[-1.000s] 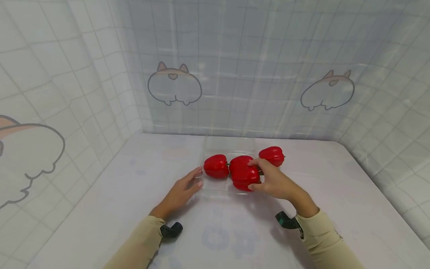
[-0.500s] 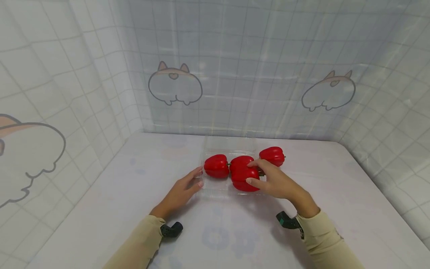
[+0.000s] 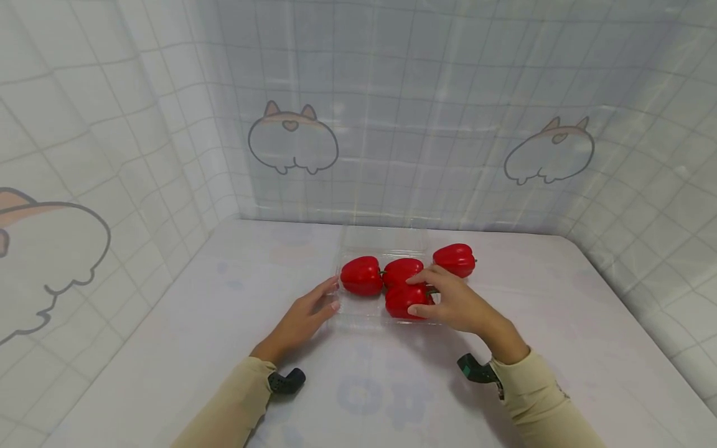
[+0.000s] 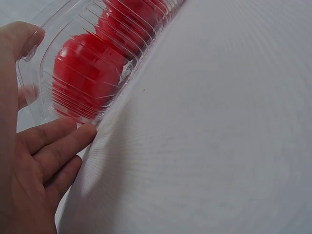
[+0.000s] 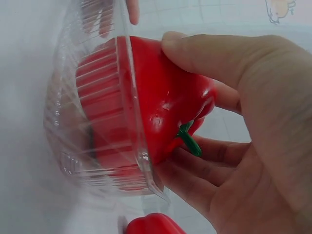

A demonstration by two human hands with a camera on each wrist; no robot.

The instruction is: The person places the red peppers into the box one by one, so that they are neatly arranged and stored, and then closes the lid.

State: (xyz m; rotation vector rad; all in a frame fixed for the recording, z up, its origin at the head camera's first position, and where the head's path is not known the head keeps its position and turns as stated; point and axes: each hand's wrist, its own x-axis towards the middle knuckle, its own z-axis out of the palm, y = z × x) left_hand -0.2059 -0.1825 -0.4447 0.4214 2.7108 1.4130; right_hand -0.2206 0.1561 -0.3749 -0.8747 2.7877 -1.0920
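Observation:
A clear plastic clamshell box [image 3: 358,311] lies on the table with its lid [image 3: 383,238] folded back. One red bell pepper [image 3: 361,275] sits in its left part, and a second red pepper [image 3: 403,271] lies beside it toward the back. My right hand [image 3: 462,302] grips a third red pepper [image 5: 161,92] between thumb and fingers, low in the front right of the box, its green stem [image 5: 191,141] toward the palm. My left hand [image 3: 302,320] rests against the left wall, fingers extended, the thumb at the rim in the left wrist view.
Another red pepper [image 3: 454,259] lies on the white table [image 3: 263,267], just outside the box at the back right. Pale gridded sheets with cartoon prints form the back wall [image 3: 392,143] and both sides. Each wrist wears a dark camera mount [image 3: 287,382].
The pepper in my right hand has gone lower into the box, showing more of the pepper behind it. My right thumb and fingers have shifted slightly; my left hand has stayed put.

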